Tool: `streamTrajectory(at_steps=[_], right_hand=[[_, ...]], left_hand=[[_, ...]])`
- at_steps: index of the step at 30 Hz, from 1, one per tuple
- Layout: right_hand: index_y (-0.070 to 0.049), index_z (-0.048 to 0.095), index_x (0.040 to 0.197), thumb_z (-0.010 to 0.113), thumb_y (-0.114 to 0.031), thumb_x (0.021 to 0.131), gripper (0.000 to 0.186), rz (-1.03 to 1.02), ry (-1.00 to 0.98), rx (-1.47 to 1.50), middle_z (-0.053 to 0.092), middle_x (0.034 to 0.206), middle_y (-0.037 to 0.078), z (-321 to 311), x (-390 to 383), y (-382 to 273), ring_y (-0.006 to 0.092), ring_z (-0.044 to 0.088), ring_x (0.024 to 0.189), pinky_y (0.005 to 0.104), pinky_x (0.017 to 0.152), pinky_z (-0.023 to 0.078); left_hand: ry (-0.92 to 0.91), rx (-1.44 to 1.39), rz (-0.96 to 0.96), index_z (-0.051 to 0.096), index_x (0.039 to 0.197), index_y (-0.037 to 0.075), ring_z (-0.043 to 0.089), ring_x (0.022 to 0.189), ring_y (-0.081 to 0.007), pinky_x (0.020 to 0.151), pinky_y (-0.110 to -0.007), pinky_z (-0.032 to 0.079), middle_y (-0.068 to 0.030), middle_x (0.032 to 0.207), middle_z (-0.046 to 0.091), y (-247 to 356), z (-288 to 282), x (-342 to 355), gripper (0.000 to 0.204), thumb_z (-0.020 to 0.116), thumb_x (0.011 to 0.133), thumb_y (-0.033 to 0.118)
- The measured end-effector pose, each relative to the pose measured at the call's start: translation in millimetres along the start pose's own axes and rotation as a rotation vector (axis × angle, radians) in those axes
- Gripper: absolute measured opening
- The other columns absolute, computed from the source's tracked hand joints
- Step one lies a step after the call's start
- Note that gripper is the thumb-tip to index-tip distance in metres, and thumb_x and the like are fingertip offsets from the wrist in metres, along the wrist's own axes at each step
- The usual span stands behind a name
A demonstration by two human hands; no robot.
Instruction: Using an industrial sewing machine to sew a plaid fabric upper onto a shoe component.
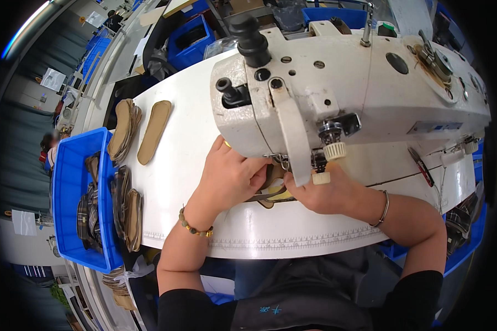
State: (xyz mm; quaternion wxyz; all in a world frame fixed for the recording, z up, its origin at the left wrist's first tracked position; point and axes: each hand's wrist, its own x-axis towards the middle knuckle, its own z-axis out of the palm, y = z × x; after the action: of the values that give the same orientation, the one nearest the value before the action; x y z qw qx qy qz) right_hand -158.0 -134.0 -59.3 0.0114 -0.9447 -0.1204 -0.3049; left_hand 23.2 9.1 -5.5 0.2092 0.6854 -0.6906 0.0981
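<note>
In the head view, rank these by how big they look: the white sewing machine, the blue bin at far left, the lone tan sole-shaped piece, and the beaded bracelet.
1. White sewing machine
2. Blue bin
3. Tan sole-shaped piece
4. Beaded bracelet

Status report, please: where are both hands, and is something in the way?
Left hand and right hand at brown piece, grip partly hidden. Brown piece below sewing machine head, partly covered. Red snips to the right, clear of hands.
</note>
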Motion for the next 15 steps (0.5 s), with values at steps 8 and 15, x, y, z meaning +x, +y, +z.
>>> streamTrajectory(at_steps=[8, 15], right_hand=[[0.003, 0.067, 0.093, 0.065, -0.006, 0.071, 0.024, -0.010, 0.068, -0.064, 0.064, 0.071, 0.007, -5, 6, -4, 0.0178, 0.060, 0.052, 0.0318, 0.046, 0.048], [0.005, 0.068, 0.094, 0.065, -0.006, 0.072, 0.024, -0.013, 0.030, -0.073, 0.067, 0.074, 0.008, -9, 5, -6, 0.0171, 0.061, 0.053, 0.0301, 0.048, 0.048]], left_hand=[[-0.067, 0.133, 0.129, 0.074, 0.086, 0.014, 0.062, 0.088, -0.0179, 0.093, -0.037, 0.044, 0.0037, 0.084, 0.062, 25, -12, 3, 0.018, 0.073, 0.069, 0.017], [-0.201, 0.058, -0.032, 0.074, 0.089, 0.012, 0.063, 0.084, -0.0201, 0.069, -0.032, 0.054, 0.0011, 0.086, 0.064, 19, 0, 2, 0.020, 0.073, 0.069, 0.017]])
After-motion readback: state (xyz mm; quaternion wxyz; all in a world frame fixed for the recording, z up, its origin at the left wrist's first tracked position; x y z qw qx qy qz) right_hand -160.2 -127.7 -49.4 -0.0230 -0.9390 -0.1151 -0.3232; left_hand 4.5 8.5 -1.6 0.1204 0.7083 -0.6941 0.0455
